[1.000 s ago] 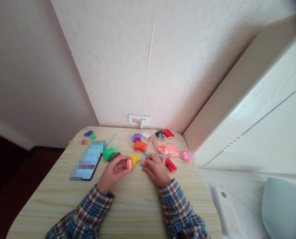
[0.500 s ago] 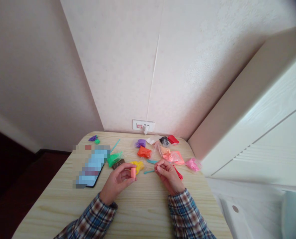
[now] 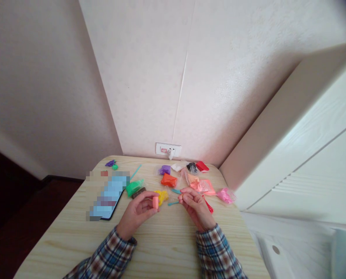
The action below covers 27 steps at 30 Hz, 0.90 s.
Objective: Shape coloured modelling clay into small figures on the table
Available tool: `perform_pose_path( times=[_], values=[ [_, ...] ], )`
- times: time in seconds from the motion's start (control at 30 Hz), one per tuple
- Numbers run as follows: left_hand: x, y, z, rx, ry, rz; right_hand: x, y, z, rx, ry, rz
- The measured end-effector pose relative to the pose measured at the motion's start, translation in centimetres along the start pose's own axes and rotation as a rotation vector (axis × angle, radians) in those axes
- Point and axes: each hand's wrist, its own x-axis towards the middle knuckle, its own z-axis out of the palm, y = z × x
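Note:
Between the thumb and fingers of my left hand (image 3: 139, 212) is a small pink piece of modelling clay (image 3: 155, 202), held above the wooden table (image 3: 167, 248). My right hand (image 3: 196, 206) is pinched closed to the right of it; whatever lies between the fingertips is too small to make out. Just past the hands lie a yellow clay packet (image 3: 162, 197), a dark brown packet (image 3: 138, 193) and a green clay packet (image 3: 134, 187). Blue plastic modelling tools (image 3: 173, 203) lie by my right fingertips, partly covered by that hand.
A phone (image 3: 110, 197) with a blurred screen lies at the left. Purple (image 3: 164, 169), orange (image 3: 169, 180), black (image 3: 192, 167), red (image 3: 202, 166) and pink packets (image 3: 225, 195) lie farther back. A purple-and-green clay piece (image 3: 111, 164) sits at the far left. A wall socket (image 3: 168, 149) is behind.
The view has shifted slightly. My right fingertips have moved a little left, still pinched. My left hand keeps its hold on the pink clay.

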Motion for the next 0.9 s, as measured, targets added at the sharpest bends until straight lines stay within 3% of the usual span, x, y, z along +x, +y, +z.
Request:
perform_pose_path(
  times=[0.27, 0.47, 0.6, 0.77, 0.9],
  values=[
    [0.6, 2.9, 0.5, 0.016, 0.021, 0.137, -0.3, -2.5, 1.1, -0.053, -0.006, -0.127],
    [1.7, 9.7, 1.4, 0.123, 0.046, 0.397, 0.8, -8.3, 3.8, -0.070, -0.091, -0.271],
    [1.8, 14.1, 1.9, 0.145, 0.210, 0.514, 0.8, -12.2, 6.5, -0.090, -0.092, -0.403],
    [1.7, 16.8, 2.2, 0.139, 0.123, 0.550, -0.1, -13.7, 8.6, -0.099, -0.085, -0.509],
    [1.9, 17.3, 2.9, -0.004, 0.090, 0.439, -0.7, -13.9, 9.6, -0.111, -0.102, -0.538]
  ],
)
